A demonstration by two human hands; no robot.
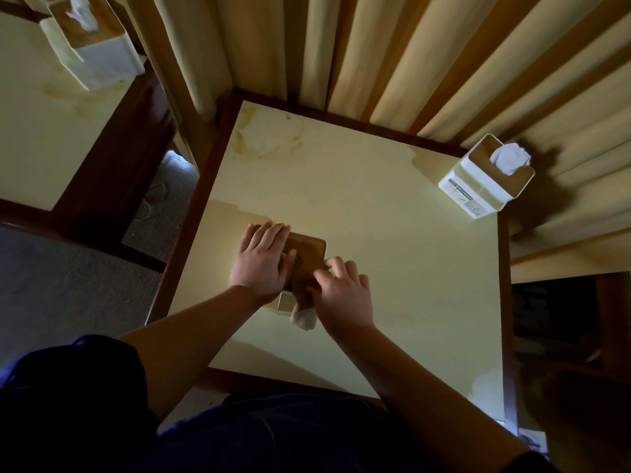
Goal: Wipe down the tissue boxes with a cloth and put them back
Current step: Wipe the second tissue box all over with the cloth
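**One box under the hands, more still to do**

A pale yellow surface (392,268) with a dark wood edge stands by long curtains (375,56). The left hand (264,264) lies flat with straight fingers on top of a tissue box (307,249), keeping it steady. Right beside it, the right hand (341,288) bunches a cloth (304,317) against the box's near side. Far past the right hand, a second tissue box (485,179) waits in the corner. A third box (92,46) sits on another table beyond the left hand. The job looks only partly done.
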